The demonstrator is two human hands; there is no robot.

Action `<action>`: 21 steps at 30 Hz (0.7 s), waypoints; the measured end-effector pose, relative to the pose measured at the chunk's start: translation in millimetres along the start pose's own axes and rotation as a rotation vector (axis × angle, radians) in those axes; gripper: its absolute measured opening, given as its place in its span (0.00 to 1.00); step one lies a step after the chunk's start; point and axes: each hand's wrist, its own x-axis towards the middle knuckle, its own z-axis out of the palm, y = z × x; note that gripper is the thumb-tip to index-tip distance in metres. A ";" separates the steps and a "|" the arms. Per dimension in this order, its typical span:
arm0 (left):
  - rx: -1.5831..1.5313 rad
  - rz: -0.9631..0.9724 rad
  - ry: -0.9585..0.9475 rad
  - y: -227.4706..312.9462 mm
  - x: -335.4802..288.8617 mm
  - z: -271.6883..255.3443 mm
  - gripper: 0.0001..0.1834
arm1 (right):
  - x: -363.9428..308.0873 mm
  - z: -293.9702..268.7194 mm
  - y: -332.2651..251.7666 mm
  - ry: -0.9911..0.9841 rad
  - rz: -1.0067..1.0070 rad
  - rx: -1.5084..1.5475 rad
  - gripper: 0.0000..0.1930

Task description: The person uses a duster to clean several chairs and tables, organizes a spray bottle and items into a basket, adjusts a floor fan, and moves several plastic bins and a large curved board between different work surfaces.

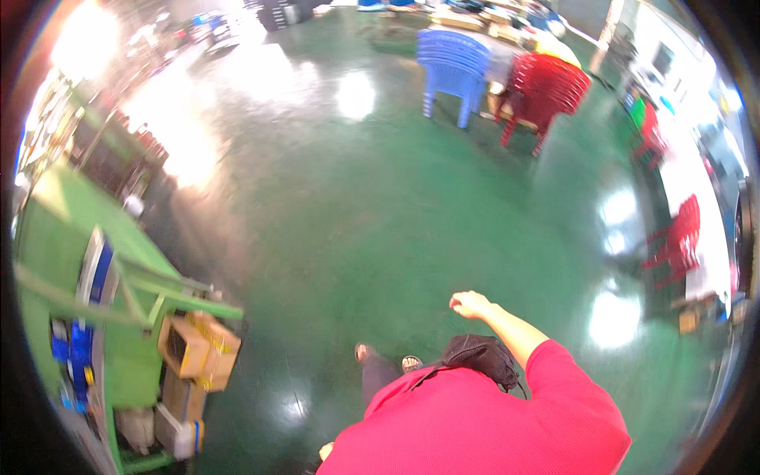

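My right hand swings out in front of me over the green floor, its fingers loosely curled, and I see nothing in it. Only a small part of my left hand shows at the lower edge, beside my red shirt; its fingers are hidden. A black pouch hangs at the front of my body, nearest to my right forearm. Below it my feet in sandals stand apart, as in a step. Neither hand touches any object that I can see.
At left stands a green metal frame with cardboard boxes under it. Ahead are stacked blue chairs and stacked red chairs by a loaded table. Along the right, a red chair stands at a long white table.
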 end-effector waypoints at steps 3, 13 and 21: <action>-0.136 -0.038 -0.237 25.8 154.3 -87.7 0.09 | 20.8 -48.6 49.4 0.115 0.181 0.157 0.12; 0.303 0.435 0.247 230.4 677.8 -617.3 0.11 | 41.9 -39.1 148.8 0.583 0.888 1.062 0.11; -0.608 0.438 0.424 610.9 863.2 -864.1 0.12 | 17.9 75.9 266.3 0.380 1.271 1.509 0.19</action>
